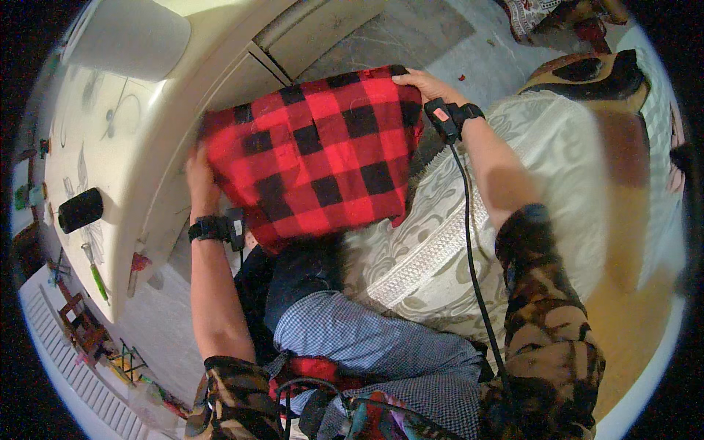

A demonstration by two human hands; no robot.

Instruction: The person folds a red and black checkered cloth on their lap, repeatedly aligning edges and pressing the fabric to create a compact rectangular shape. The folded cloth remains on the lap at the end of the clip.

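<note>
A red and black checked cloth [324, 148] is spread between my two hands, above my lap. At its upper right corner my right hand [421, 85] grips the edge, the thumb lying on top. My left hand [201, 173] holds the left edge, and its fingers are blurred and partly hidden by the cloth. The lower edge hangs over dark fabric [302, 264] near my knees. Each wrist wears a black strap with a small device, and a black cable [473, 247] runs down from the right one.
On my left stands a cream table [124, 181] bearing a white container [129, 38], a black oblong object [81, 210] and a green-handled tool [97, 278]. A patterned white cover [440, 236] lies over the seat on my right. A brown and black cushion or blanket [594, 77] rests beyond it.
</note>
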